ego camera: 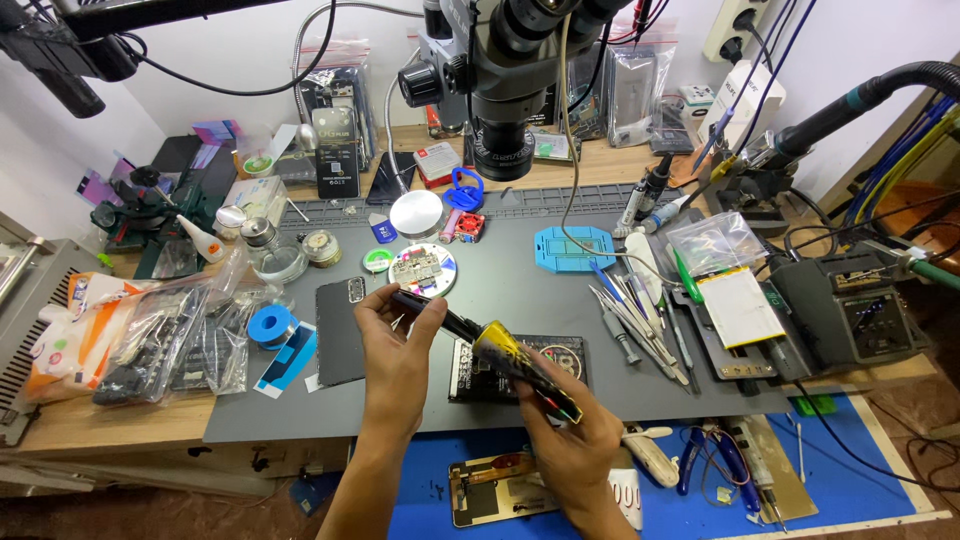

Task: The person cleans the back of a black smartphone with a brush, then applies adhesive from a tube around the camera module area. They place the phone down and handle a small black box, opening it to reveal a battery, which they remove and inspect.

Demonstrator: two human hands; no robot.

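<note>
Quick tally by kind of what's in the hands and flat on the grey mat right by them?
Black-and-yellow pen-shaped tool, held by left hand at the black tip and right hand at the yellow body: 1
Dark rectangular phone back: 1
Black rectangular pad under the tool: 1
Round circuit-board disc: 1
Total: 4

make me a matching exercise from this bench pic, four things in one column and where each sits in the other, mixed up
Things:
1. yellow and black tool
2. blue tape roll
3. tweezers
4. microscope

Places:
a. above the grey mat, at the top middle
b. lying on the mat, right of the hands
c. held between the left hand and the right hand
d. at the mat's left edge, beside plastic bags

Pairs: 1-c, 2-d, 3-b, 4-a
</note>
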